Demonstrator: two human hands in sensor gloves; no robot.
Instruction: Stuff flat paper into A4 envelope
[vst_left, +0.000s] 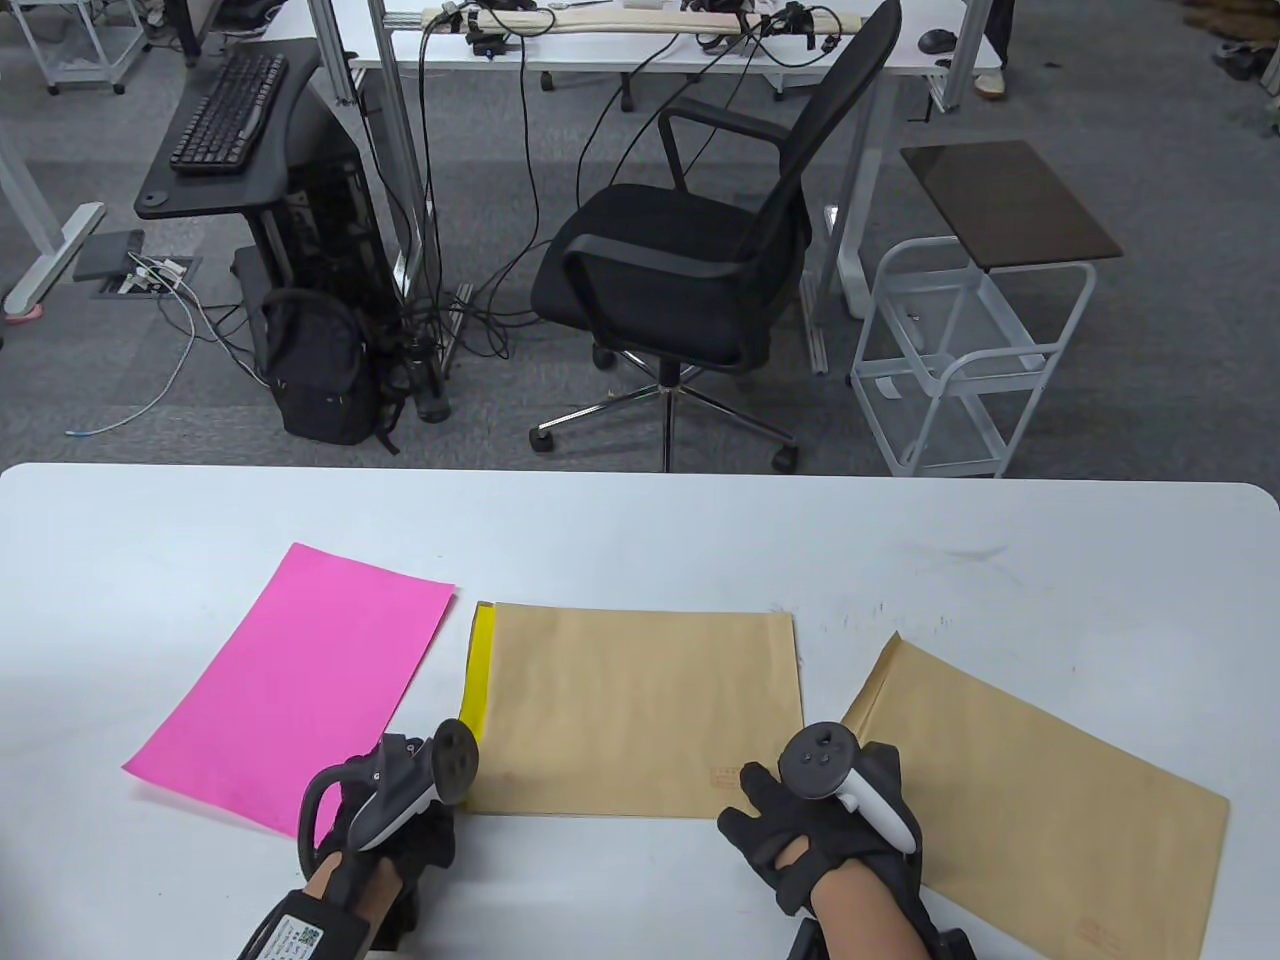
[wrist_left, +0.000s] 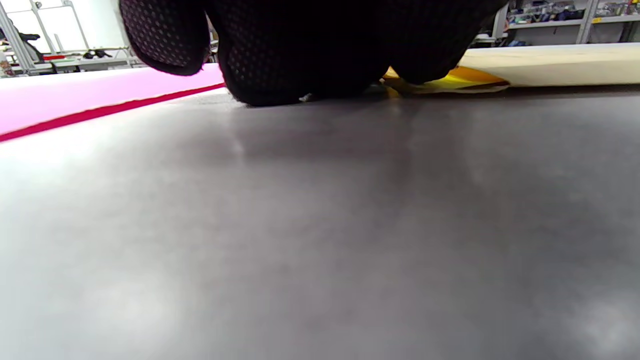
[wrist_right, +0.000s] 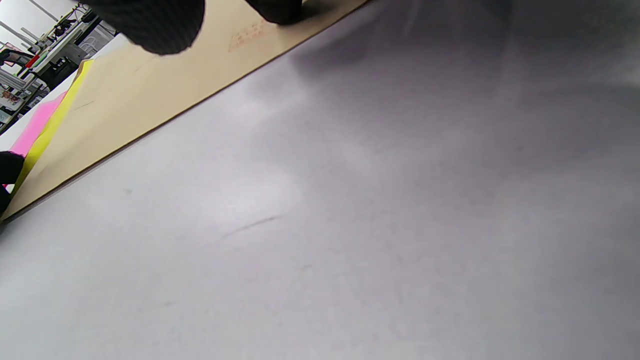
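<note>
Both hands near me: left hand (vst_left: 385, 815) fingertips at envelope (vst_left: 640, 710) yellow-flap corner, grip I can't tell; right hand (vst_left: 815, 835) spread flat on its near edge. Pink paper (vst_left: 295, 685) lies left, beside envelope.

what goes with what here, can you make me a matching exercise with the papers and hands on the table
Things:
1. pink sheet
2. middle envelope
3. second envelope
4. right hand

Places or states:
a. angled, at the table's right
b. fingertips on the middle envelope's near edge
c. yellow strip along its left end
d. lying flat at the table's left

Pairs: 1-d, 2-c, 3-a, 4-b
</note>
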